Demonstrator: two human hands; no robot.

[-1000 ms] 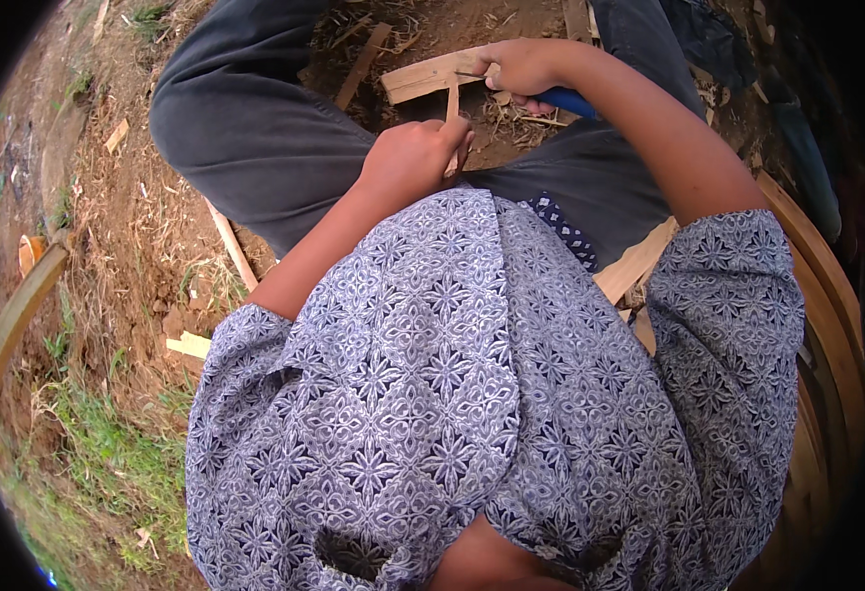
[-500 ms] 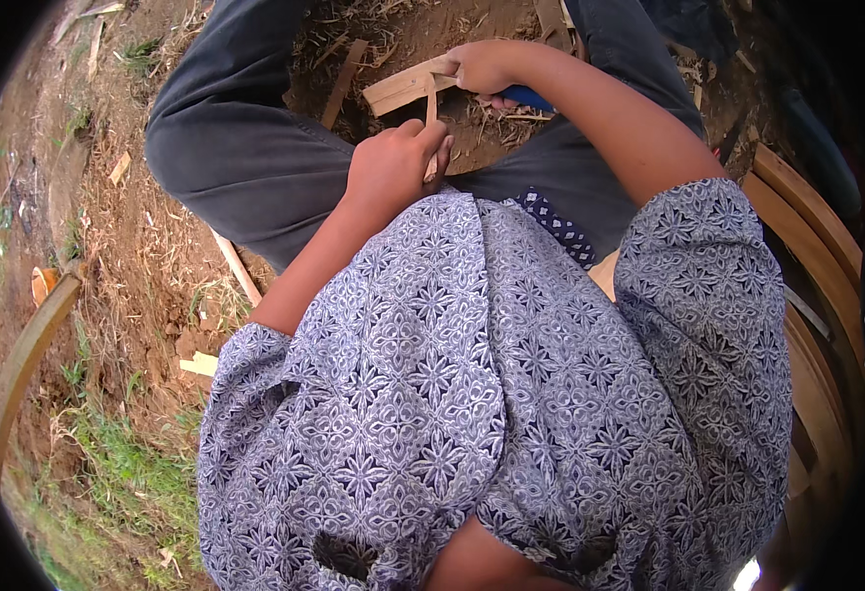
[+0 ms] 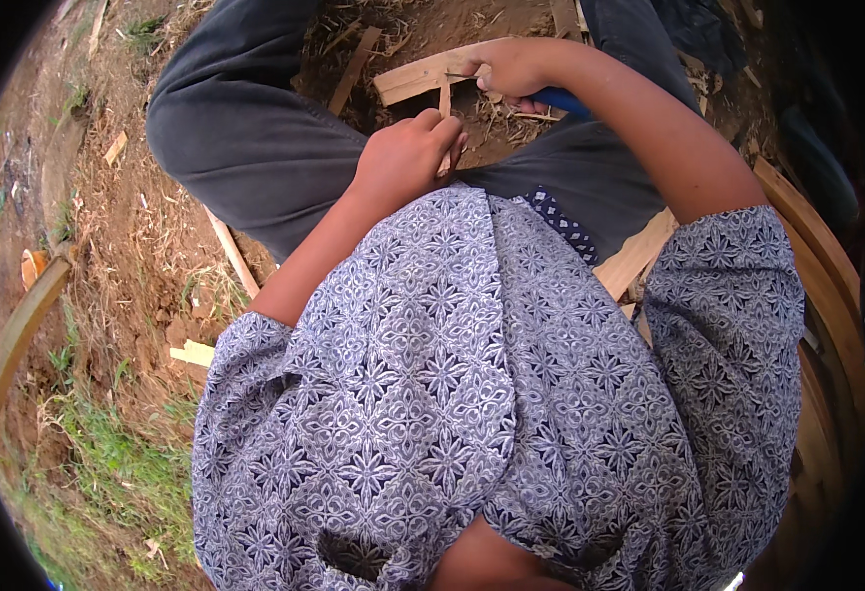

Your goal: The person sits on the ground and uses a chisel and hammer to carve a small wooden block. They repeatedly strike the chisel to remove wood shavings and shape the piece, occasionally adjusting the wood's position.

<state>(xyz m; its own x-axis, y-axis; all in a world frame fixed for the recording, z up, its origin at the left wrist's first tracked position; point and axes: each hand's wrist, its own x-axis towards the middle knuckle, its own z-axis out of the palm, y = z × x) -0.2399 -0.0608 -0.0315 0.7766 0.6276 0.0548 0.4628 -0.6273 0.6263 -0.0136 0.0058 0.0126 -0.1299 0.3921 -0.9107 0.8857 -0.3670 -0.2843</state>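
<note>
My left hand (image 3: pixel 408 158) is closed around a thin wooden stick (image 3: pixel 444 98), whose far end rises out of the fist. The stick's tip meets or overlaps the edge of a pale wooden board (image 3: pixel 418 79) lying between my legs; I cannot tell whether they touch. To the right, my right hand (image 3: pixel 511 71) grips a blue-handled knife (image 3: pixel 563 99), its handle passing under the palm. A short dark piece of its blade (image 3: pixel 460 76) shows beside the stick's tip. My fingers hide the rest of the blade.
Wood scraps and shavings lie on the bare soil, including a strip (image 3: pixel 356 69) beyond my left hand. Curved wooden pieces (image 3: pixel 812 236) are stacked at my right. Another curved wooden piece (image 3: pixel 24 335) stands at far left, near grass (image 3: pixel 107 463). My bent legs (image 3: pixel 245 148) frame the work.
My right hand has shifted right, away from the stick's tip, and some blade now shows there. My left hand keeps its grip on the stick. The whole view has moved slightly.
</note>
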